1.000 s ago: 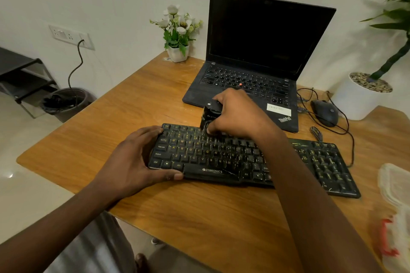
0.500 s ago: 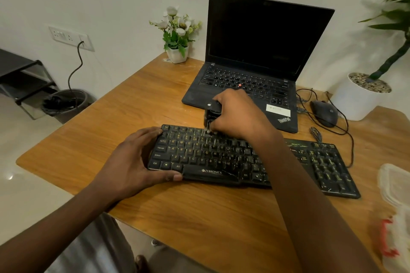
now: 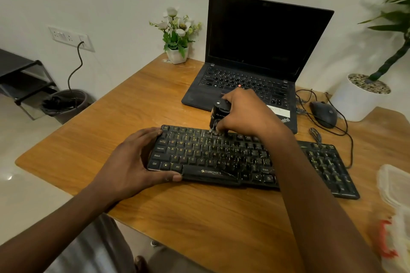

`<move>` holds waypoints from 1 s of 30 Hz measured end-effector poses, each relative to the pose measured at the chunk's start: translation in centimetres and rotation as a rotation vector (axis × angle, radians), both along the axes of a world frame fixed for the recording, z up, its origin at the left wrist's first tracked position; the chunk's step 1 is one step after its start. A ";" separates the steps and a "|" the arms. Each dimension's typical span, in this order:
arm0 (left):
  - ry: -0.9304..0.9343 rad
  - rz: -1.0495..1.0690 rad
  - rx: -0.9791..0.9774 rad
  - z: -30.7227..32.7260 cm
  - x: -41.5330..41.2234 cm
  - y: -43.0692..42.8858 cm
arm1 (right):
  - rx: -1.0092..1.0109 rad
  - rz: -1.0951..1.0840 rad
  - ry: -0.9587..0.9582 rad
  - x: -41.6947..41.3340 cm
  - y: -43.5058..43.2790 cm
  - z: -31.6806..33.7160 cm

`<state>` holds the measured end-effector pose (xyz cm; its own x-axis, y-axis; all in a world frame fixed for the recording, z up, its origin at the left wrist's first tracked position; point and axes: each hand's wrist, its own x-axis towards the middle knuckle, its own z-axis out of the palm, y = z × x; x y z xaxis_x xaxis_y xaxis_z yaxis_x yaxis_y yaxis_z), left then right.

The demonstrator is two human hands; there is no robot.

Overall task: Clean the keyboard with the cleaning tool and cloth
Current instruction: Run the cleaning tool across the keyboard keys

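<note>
Fingers (image 3: 148,134) of your left hand (image 3: 131,161) curl over the far left corner of the black keyboard (image 3: 199,155), and the thumb lies flat along its near edge beside the spacebar, so you grip its left end. The keyboard lies flat on the wooden bench (image 3: 111,121), long side toward you.

Your right hand (image 3: 246,112) sits over the keyboard's far edge, about midway along the letter block. Its fingers are wrapped round the small black cleaning tool (image 3: 218,111). The tool stands nearly upright, and its lower tip touches the top rows of keys.

Just behind the keyboard, past the tool, an open laptop (image 3: 255,37) shows a dark screen. Behind the keyboard's right end rests a black mouse (image 3: 324,114), its cable looping down toward the number pad. A white planter (image 3: 359,101) stands beyond that. Well behind the keyboard's left end, by the wall, is a small white flower pot (image 3: 176,55). Right of the keyboard, a clear plastic container (image 3: 397,186) sits at the frame's edge.
</note>
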<state>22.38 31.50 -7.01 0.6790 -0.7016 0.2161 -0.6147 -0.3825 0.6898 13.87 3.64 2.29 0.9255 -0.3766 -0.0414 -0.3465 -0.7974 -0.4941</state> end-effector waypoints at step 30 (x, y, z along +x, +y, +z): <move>0.039 -0.016 -0.028 0.0 -0.1 0.0 | 0.030 0.037 0.125 -1.3 -1.8 1.0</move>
